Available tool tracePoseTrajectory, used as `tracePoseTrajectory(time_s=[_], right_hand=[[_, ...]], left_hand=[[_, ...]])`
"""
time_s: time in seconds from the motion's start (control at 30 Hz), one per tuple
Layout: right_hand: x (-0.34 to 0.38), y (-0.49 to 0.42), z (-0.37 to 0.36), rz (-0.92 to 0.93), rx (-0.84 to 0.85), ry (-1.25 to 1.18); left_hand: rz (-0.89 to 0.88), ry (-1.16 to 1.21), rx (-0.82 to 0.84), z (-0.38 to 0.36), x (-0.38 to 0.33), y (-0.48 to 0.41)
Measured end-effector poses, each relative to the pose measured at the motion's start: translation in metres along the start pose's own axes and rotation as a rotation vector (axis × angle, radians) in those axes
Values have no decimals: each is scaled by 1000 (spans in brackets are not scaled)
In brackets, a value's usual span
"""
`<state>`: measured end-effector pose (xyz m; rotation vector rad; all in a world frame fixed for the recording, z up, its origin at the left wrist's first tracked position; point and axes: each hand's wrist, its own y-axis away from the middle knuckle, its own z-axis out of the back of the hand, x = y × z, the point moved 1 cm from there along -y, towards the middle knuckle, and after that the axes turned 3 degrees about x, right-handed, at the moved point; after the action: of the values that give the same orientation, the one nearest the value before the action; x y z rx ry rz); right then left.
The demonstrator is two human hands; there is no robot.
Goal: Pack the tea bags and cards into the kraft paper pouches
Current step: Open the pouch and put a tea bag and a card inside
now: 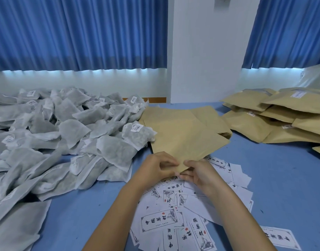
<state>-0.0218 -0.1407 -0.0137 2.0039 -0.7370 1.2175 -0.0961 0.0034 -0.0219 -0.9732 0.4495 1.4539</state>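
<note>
A flat kraft paper pouch [184,140] lies in the middle of the blue table, its near corner lifted. My left hand [155,169] and my right hand [199,173] both pinch that near corner, thumbs and fingers closed on the paper edge. A big heap of grey-white tea bags [65,127] with small white labels fills the left side. White printed cards [173,211] with black characters are scattered under and in front of my hands. More empty pouches [208,116] lie beneath and behind the held one.
A stack of filled kraft pouches [275,116] with white labels sits at the right rear. One card [280,238] lies apart at the lower right. Blue curtains and a white wall stand behind the table. Bare blue tabletop [275,171] shows on the right.
</note>
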Motion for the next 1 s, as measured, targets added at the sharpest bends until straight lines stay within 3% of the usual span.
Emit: tracePoseTrajectory(time_s=[0.43, 0.63, 0.77, 0.93, 1.0], right_hand=[[0, 2, 7, 43, 119, 146], [0, 2, 6, 17, 149, 138], [1, 1, 5, 22, 121, 144], [-2, -3, 0, 79, 19, 131], [-1, -3, 0, 132, 22, 133]], left_hand=[[20, 19, 36, 5, -6, 2], [-12, -176, -123, -4, -6, 0], [-32, -144, -108, -6, -10, -1], [7, -686, -222, -21, -22, -1], [-4, -707, -313, -26, -32, -4]])
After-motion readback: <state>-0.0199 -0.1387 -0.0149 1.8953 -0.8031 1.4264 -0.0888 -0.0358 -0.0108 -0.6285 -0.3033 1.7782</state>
